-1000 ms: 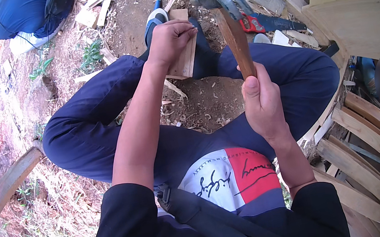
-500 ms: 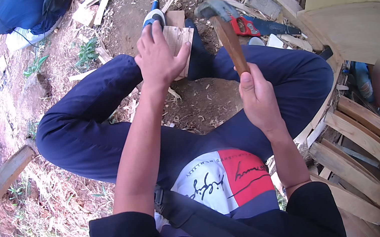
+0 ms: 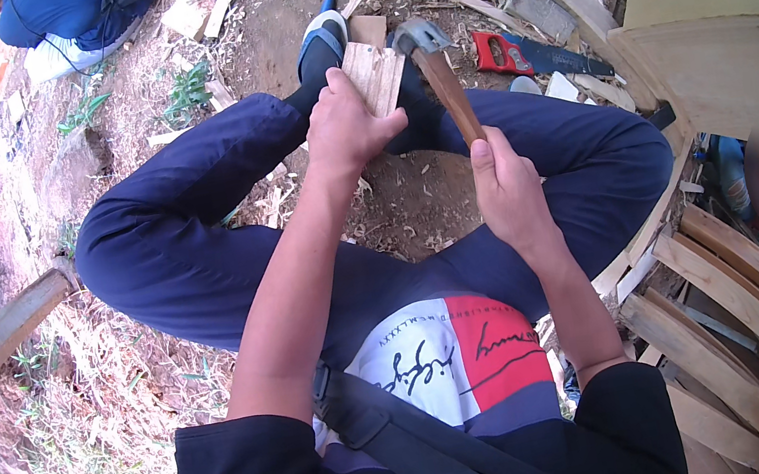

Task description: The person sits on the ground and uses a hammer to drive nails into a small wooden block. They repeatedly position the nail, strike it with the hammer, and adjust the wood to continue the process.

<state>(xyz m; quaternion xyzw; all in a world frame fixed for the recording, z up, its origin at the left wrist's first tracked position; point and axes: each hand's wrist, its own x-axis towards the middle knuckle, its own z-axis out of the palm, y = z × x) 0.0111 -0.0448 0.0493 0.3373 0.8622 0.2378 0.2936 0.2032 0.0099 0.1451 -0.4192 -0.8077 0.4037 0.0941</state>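
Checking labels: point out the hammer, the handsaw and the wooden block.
Hammer point(image 3: 448, 88), head view, on its wooden handle.
Handsaw point(image 3: 559, 59), head view, on its blade.
Wooden block point(image 3: 376, 76), head view, on its broad face.

The wood block point(image 3: 377, 77) is pale tan, the hammer handle point(image 3: 450, 95) brown, the trousers point(image 3: 180, 226) navy.

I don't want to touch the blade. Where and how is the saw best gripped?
Best, I think, by the red handle of the saw, coming from its left: that end lies leftmost and has a grip opening, while the blade stretches off to the right. The nearer right hand holds the hammer.
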